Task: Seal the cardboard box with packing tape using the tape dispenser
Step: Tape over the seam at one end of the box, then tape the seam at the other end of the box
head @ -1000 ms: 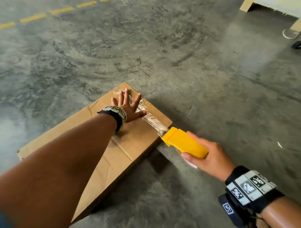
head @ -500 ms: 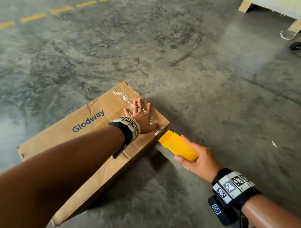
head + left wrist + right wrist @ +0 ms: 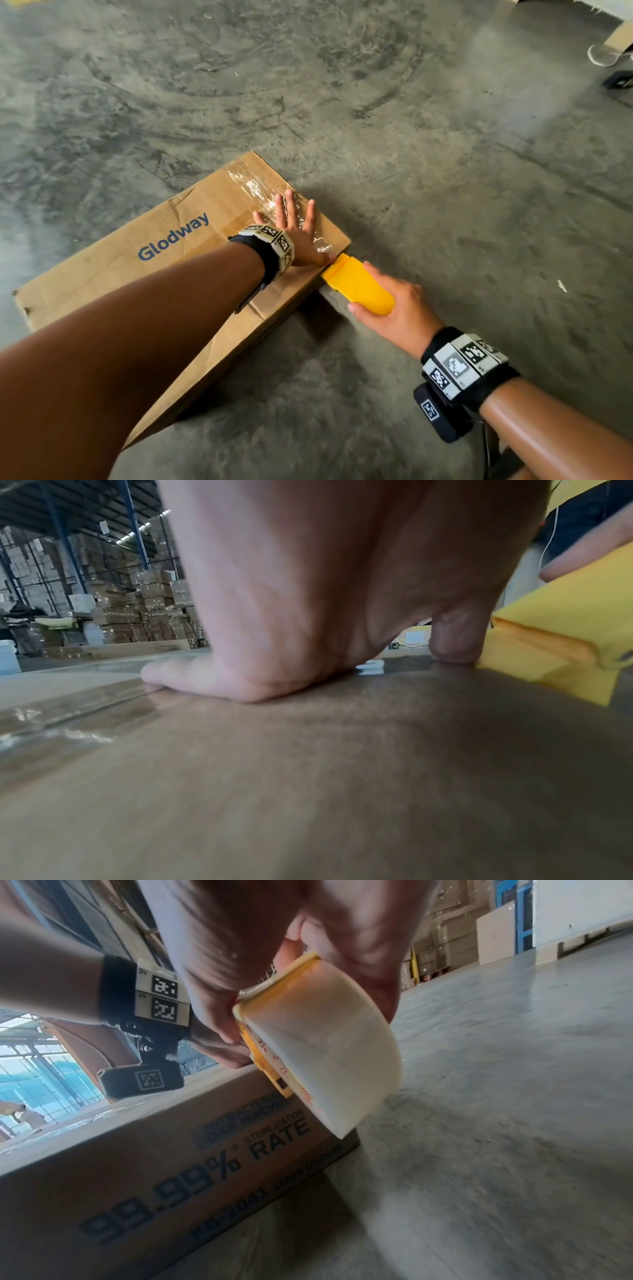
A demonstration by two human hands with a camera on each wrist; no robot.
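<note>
A flat brown cardboard box printed "Glodway" lies on the concrete floor. Clear packing tape runs across its right end. My left hand lies flat with spread fingers on that tape, thumb near the box's right edge. In the left wrist view the palm presses the box top. My right hand grips the yellow tape dispenser, whose front end touches the box's upper right edge beside the left thumb. The right wrist view shows the clear tape roll in the dispenser against the box side.
Grey concrete floor surrounds the box. A pale pallet or board and a dark object sit at the far top right. The left wrist view shows stacked cartons on warehouse racks far behind.
The dispenser moved down over the box's right edge and now touches it. My left hand slid along the tape towards that edge. The stretched span of tape is gone.
</note>
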